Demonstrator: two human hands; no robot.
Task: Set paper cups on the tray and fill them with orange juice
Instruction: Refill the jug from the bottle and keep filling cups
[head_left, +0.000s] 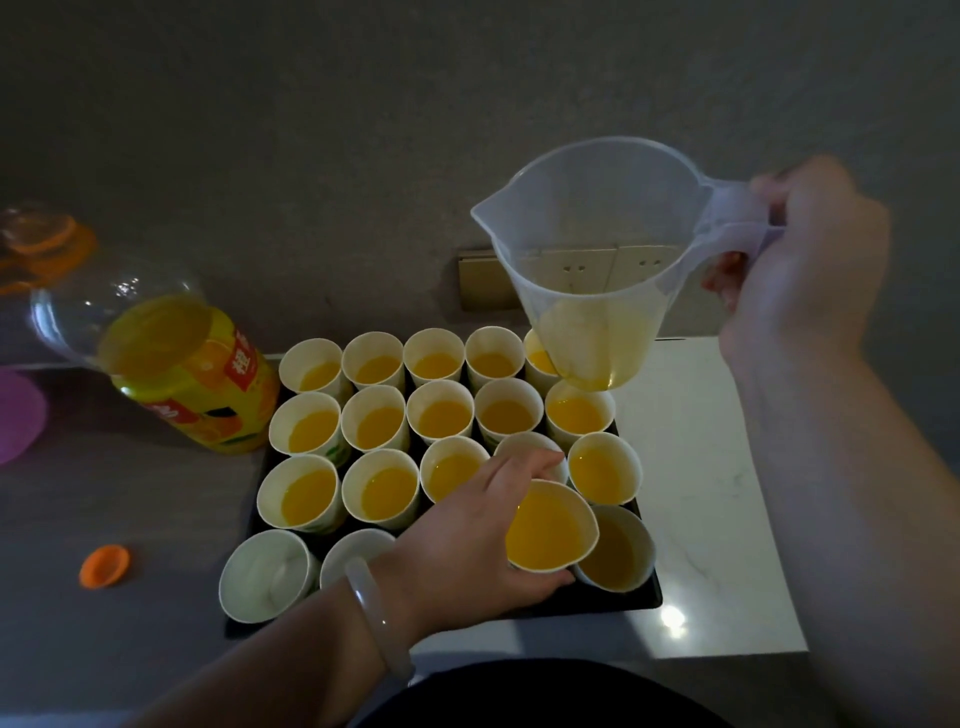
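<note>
A black tray (628, 603) carries several white paper cups in rows, most of them holding orange juice. My left hand (467, 530) grips a juice-filled cup (550, 527) in the front row and tilts it a little. Left of it stand two empty cups (265, 574). A cup (618, 551) to its right holds darker liquid. My right hand (800, 260) holds the handle of a clear plastic jug (592, 260) above the tray's back right corner. A little juice lies in the jug's bottom.
A large orange juice bottle (171, 358), partly full and uncapped, stands left of the tray. Its orange cap (104, 565) lies on the grey counter in front. A purple lid (18, 415) shows at the left edge. A wall socket (571, 270) is behind the jug.
</note>
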